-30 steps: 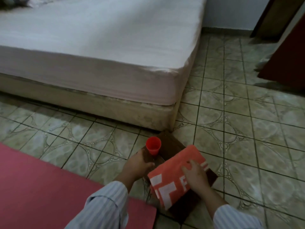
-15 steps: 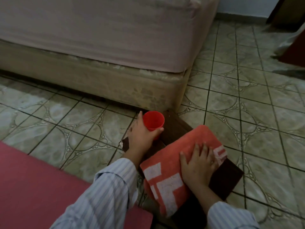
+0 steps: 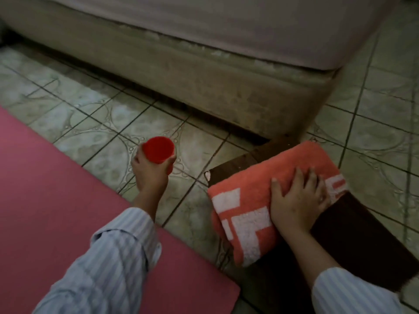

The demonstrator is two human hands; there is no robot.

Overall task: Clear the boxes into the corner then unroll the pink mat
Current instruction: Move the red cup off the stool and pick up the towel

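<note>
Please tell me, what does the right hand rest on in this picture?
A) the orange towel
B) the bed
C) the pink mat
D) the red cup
A: the right hand lies flat, fingers spread, on the orange towel that sits on the dark board; the red cup is in the left hand.

Left hand gripping red cup above tiled floor; right hand flat on folded orange towel atop dark board, beside pink mat
</note>
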